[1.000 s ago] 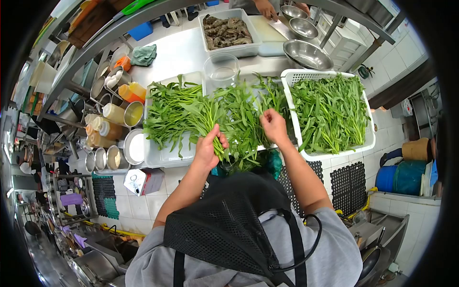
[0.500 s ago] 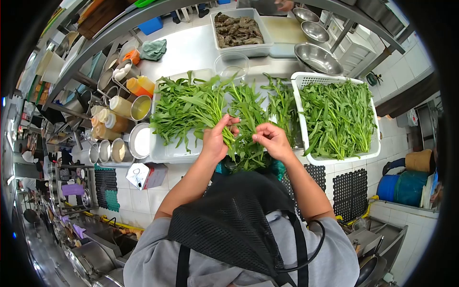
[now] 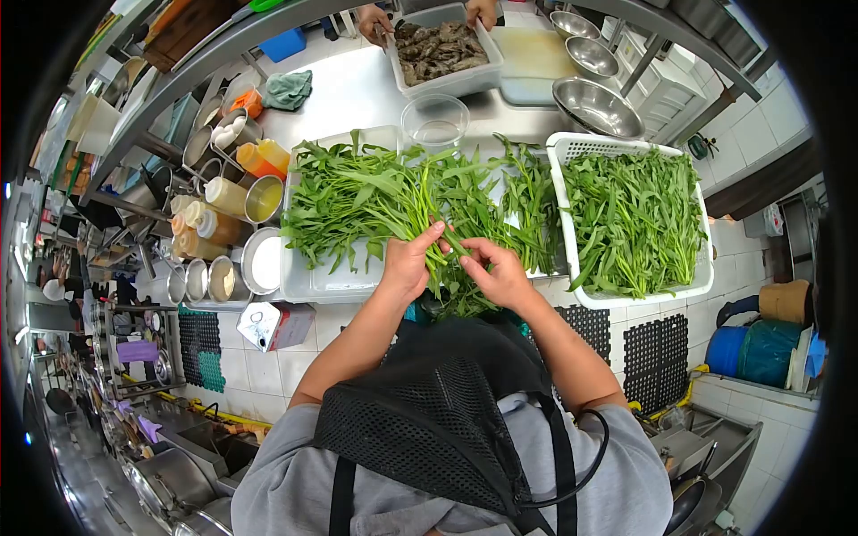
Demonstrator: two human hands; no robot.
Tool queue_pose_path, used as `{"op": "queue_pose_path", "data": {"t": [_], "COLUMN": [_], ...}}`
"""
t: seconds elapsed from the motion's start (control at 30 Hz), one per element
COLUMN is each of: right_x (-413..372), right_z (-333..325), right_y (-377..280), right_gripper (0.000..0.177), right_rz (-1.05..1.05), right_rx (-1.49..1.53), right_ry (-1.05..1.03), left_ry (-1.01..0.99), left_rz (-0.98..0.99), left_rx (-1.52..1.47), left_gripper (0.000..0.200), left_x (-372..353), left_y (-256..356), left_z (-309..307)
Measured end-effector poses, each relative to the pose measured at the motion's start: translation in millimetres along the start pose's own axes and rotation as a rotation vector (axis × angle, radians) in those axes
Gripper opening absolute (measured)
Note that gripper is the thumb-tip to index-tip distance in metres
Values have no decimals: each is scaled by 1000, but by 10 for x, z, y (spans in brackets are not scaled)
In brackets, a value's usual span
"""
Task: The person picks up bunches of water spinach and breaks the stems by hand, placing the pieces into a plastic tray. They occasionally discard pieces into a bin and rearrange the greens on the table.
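Observation:
My left hand is closed round a bunch of water spinach, its leaves fanning out to the left over a translucent tray. Close beside it, my right hand pinches a green stem between thumb and fingers, at the bunch's right side. More water spinach lies behind and below my hands, partly covered by them. To the right stands a white perforated basket heaped with cut water spinach.
Across the steel table, another person's hands hold a tub of grey-brown prawns. A clear round bowl is behind the tray. Sauce bottles and metal pots line the left; steel bowls stand back right.
My right hand has moved slightly left, closer to my left hand, and a stem now shows in its pinch. The other person's hands have taken hold of the prawn tub, which has shifted.

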State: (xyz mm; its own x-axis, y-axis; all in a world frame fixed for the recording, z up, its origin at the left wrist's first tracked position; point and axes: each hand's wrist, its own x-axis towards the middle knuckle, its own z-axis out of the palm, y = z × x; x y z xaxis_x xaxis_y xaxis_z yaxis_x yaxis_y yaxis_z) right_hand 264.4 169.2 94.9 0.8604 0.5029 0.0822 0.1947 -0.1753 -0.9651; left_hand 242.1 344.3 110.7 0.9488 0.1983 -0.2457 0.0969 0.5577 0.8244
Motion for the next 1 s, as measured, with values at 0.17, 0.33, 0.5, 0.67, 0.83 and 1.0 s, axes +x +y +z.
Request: {"op": "queue_pose_path", "data": {"t": [0.17, 0.33, 0.5, 0.67, 0.83, 1.0], "right_x": [-2, 38, 78, 107, 91, -90], "right_z": [103, 91, 70, 56, 35, -173], "right_y": [78, -38, -20, 61, 66, 338], "right_gripper": [18, 13, 9, 9, 11, 11], "right_rz": [39, 301, 365, 478, 653, 573], "right_rx": [20, 428, 539, 754, 979, 722], "right_ry": [-19, -70, -116, -51, 127, 75], "left_ry": [93, 69, 69, -3, -32, -18], "left_rz": [-16, -49, -25, -24, 72, -2], "left_rx": [-71, -109, -58, -10, 61, 31], "left_gripper": [13, 16, 16, 16, 15, 13], "left_x": [24, 42, 58, -17, -55, -93], "left_y": [-3, -23, -69, -76, -190, -157], "left_z": [11, -49, -69, -31, -14, -123]}}
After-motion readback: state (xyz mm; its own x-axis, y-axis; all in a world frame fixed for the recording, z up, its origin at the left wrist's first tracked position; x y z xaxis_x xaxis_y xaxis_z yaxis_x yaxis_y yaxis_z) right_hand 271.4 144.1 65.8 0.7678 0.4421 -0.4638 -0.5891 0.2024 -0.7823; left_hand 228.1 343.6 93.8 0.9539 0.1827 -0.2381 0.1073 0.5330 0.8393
